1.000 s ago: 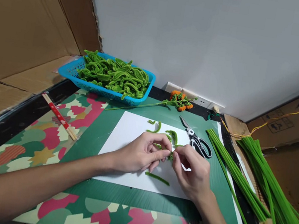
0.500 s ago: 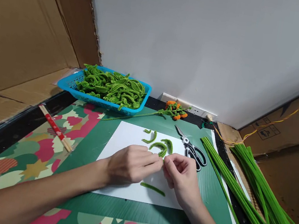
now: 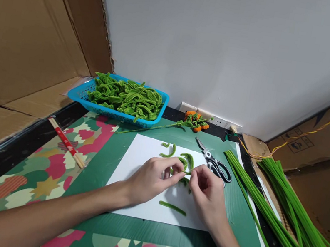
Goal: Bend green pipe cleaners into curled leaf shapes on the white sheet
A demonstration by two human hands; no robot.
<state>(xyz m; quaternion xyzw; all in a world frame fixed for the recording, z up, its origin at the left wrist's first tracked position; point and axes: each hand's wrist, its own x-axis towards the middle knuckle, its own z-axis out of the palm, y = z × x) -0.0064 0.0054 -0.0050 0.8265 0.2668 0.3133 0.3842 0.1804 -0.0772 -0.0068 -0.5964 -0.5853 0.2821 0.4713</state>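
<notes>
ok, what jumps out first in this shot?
Two hands, left hand and right hand, pinch a short green pipe cleaner piece over the white sheet. Behind them, a blue basket holds bent green pieces; long green stems lie right.

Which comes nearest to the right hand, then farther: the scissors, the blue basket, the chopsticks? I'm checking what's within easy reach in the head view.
From the right hand:
1. Scissors, just beyond it on the green mat, slightly right.
2. Blue basket, far left at the back, by the wall.
3. Chopsticks, farthest, at the mat's left edge.
</notes>
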